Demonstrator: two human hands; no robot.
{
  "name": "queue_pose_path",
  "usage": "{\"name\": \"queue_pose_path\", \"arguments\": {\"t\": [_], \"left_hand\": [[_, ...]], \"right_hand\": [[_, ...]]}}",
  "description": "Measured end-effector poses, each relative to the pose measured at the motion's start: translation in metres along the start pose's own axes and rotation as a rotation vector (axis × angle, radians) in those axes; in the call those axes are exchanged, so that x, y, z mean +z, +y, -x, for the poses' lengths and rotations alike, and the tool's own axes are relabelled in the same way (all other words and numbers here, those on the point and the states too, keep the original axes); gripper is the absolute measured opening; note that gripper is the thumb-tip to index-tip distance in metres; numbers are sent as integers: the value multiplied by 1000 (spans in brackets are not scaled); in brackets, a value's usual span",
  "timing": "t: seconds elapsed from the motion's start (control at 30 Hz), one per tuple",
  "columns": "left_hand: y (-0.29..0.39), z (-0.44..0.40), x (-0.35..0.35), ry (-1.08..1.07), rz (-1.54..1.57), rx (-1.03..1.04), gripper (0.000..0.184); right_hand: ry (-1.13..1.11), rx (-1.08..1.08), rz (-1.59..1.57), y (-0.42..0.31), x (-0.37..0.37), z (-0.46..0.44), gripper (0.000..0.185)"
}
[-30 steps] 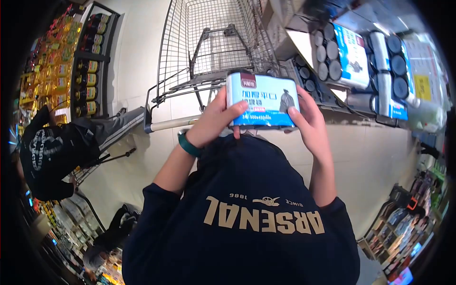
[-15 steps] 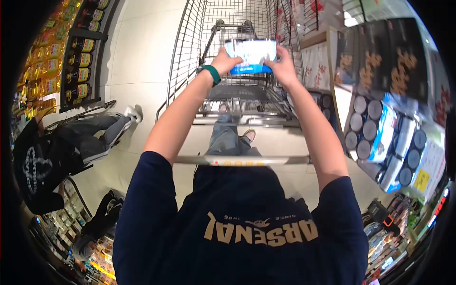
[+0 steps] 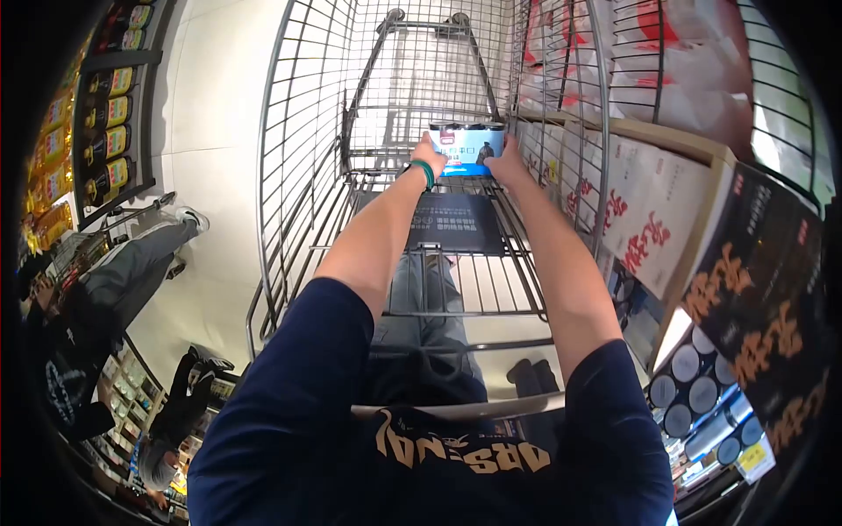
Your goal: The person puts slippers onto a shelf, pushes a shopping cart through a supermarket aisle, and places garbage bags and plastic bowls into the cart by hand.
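A blue and white pack of garbage bag rolls [image 3: 462,144], printed with a black bag, is held level between my two hands. My left hand [image 3: 429,158], with a green band at the wrist, grips its left end. At the right end, my right hand [image 3: 506,161] is closed with the thumb over the front. Both arms reach forward into the wire shopping cart [image 3: 303,114], so the pack is inside the basket area, beyond the dark seat panel [image 3: 456,221]. Whether its underside touches the cart cannot be made out.
White boxes with red lettering [image 3: 645,206] and black boxes [image 3: 754,280] line the right side. Similar packs of rolls [image 3: 693,394] lie at lower right. Bottle shelves [image 3: 110,127] stand on the left. A person in grey trousers [image 3: 132,267] is nearby on the left.
My hands have carried the pack forward and down, deeper into the cart. My body now leans further over the cart handle. Both hands keep their hold.
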State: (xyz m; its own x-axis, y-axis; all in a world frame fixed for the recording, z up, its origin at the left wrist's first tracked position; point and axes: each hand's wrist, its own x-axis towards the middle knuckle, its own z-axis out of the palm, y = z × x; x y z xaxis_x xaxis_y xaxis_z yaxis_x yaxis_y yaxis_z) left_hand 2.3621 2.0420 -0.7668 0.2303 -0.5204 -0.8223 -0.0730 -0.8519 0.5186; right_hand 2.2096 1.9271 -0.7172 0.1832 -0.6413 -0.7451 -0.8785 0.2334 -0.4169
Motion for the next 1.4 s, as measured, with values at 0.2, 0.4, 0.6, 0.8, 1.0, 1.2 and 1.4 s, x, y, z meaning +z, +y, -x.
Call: {"name": "queue_pose_path", "arguments": {"t": [0.2,0.4,0.6,0.8,1.0,1.2,1.4], "left_hand": [[-13,-19,41,-61,151,23,97],[-7,-14,16,-343,-17,-8,101],[24,40,-11,-485,-455,123,82],[80,122,-48,-691,-689,367,78],[137,220,-90,-819,-653,519,79],[183,348,-60,-402,-7,920,42],[259,416,11,-588,635,977,47]], "right_hand": [[-68,-60,485,52,30,-16,83],[-339,66,424,42,-10,-11,63],[-378,-61,661,-22,-40,65,46],[-383,-230,314,-51,-86,179,44],[-117,-276,116,-85,-142,323,36],[158,-571,-287,-34,-136,413,27],[393,-463,-1157,-4,-192,484,48]]}}
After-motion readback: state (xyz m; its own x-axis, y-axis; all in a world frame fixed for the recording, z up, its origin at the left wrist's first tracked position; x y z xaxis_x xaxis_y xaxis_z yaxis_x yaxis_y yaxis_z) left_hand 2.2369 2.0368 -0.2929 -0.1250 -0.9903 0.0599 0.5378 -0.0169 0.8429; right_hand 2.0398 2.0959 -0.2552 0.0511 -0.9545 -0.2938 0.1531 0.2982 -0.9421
